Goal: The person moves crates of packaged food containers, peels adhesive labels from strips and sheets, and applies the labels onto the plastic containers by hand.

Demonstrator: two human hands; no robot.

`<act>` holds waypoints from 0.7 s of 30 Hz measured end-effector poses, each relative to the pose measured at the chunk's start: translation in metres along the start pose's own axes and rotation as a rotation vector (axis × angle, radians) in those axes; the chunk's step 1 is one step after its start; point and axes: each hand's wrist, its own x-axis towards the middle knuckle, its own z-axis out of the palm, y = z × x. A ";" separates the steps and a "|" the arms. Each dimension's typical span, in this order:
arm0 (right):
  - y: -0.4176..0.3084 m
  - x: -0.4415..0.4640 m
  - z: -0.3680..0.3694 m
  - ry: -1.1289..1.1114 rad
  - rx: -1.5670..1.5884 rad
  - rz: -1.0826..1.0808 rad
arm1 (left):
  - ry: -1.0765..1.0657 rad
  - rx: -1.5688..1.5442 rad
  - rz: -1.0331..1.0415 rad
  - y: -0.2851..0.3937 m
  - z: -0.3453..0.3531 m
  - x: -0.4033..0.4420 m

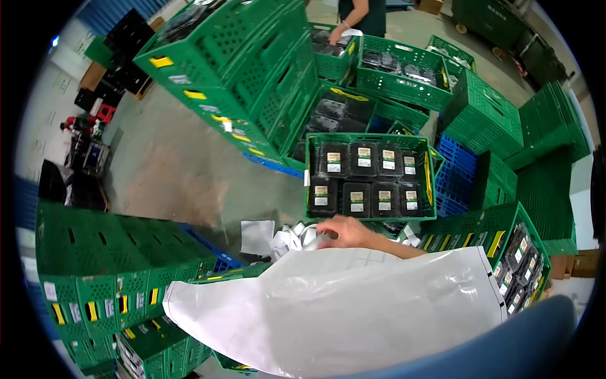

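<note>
My right hand (pixel 346 232) reaches in from the right, above the far edge of a large glossy white sheet (pixel 379 303). Its fingers are curled toward the thumb; whether something small sits between them I cannot make out. Beside the fingertips lies a bunch of crumpled white strips (pixel 295 240). The sheet fills the near foreground and bears short black marks along its right edge. Just beyond the hand, a green crate (pixel 372 219) holds two rows of dark clear-lidded boxes (pixel 356 199) with white-and-tan labels. My left hand does not show.
Tall stacks of green crates stand at the left front (pixel 126 252) and the back left (pixel 252 82). A crate of labelled boxes (pixel 521 265) is at right. Folded crates (pixel 483 110) sit near a blue pallet (pixel 456 167). Another person's hand (pixel 338 33) reaches into a far crate.
</note>
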 end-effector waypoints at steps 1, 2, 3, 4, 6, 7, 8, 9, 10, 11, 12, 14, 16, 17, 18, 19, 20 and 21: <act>-0.011 0.002 -0.006 0.117 -0.089 -0.117 | -0.005 -0.054 0.034 0.003 -0.006 -0.007; -0.029 0.001 -0.027 0.171 0.157 -0.043 | -0.006 -0.114 0.085 0.009 -0.015 -0.013; -0.042 -0.001 -0.053 0.192 0.248 0.118 | 0.001 -0.184 0.163 0.018 -0.027 -0.017; -0.069 -0.007 -0.090 0.293 0.187 0.091 | 0.011 -0.257 0.251 0.030 -0.040 -0.023; -0.115 -0.039 -0.147 0.488 0.505 -0.064 | 0.045 -0.444 0.518 0.065 -0.077 -0.034; -0.133 -0.053 -0.168 0.362 0.655 -0.453 | 0.064 -0.519 0.676 0.095 -0.095 -0.042; -0.144 -0.072 -0.181 0.347 0.525 -0.623 | 0.111 -0.609 0.837 0.141 -0.105 -0.057; -0.161 -0.087 -0.189 0.284 0.434 -0.745 | 0.167 -0.507 0.938 0.155 -0.130 -0.066; -0.182 -0.097 -0.189 0.207 0.339 -0.825 | 0.346 -0.466 0.975 0.183 -0.126 -0.080; -0.201 -0.102 -0.185 0.145 0.260 -0.871 | 0.524 -0.425 1.003 0.214 -0.119 -0.097; -0.214 -0.103 -0.182 0.105 0.201 -0.904 | 0.483 -0.539 1.037 0.231 -0.115 -0.110; -0.223 -0.098 -0.177 0.056 0.163 -0.952 | 0.415 -0.695 1.088 0.259 -0.109 -0.127; -0.220 -0.092 -0.181 0.014 0.207 -0.996 | 0.448 -0.662 1.019 0.268 -0.099 -0.124; -0.218 -0.087 -0.187 -0.027 0.197 -1.018 | 0.481 -0.628 0.960 0.269 -0.093 -0.119; -0.209 -0.090 -0.183 0.063 0.232 -0.972 | 0.512 -0.594 0.890 0.268 -0.088 -0.111; -0.199 -0.092 -0.178 0.132 0.267 -0.964 | 0.536 -0.558 0.805 0.266 -0.081 -0.102; -0.179 -0.100 -0.165 0.359 0.220 -0.832 | 0.559 -0.525 0.717 0.261 -0.074 -0.092; -0.166 -0.103 -0.162 0.491 0.177 -0.648 | 0.571 -0.492 0.627 0.255 -0.069 -0.082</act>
